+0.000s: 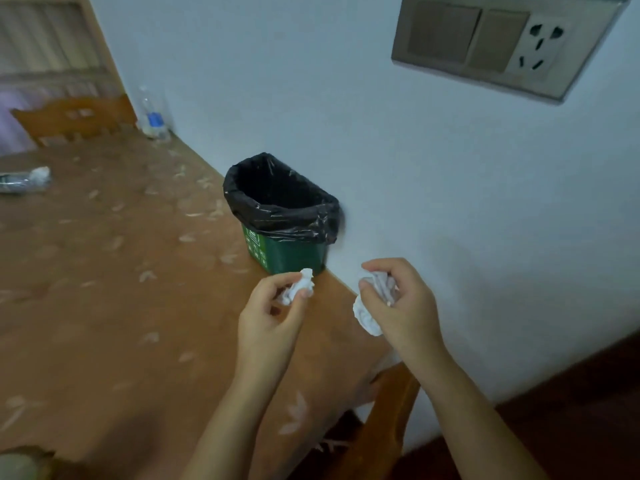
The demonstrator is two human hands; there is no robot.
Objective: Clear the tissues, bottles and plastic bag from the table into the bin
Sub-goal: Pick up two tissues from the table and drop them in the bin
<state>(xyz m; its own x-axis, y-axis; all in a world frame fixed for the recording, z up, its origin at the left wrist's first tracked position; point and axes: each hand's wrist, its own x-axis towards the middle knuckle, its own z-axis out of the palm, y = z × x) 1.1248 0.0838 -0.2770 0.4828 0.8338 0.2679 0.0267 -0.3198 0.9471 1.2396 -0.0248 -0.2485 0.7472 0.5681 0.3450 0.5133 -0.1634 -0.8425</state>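
Note:
A small green bin [287, 252] lined with a black bag stands on the brown table [104, 289] against the white wall. Just in front of the bin, my left hand [270, 317] pinches a small crumpled white tissue [301, 287]. To its right, past the table's edge, my right hand [398, 306] grips a larger wad of white tissue [367, 315]. A clear bottle with a blue label [154, 116] stands upright at the table's far end by the wall. Another bottle [24, 180] lies on its side at the far left.
A wooden chair back [74, 117] stands behind the far end of the table. Another wooden chair [388, 420] sits at the table's near right corner. A switch and socket panel [502, 43] is on the wall above.

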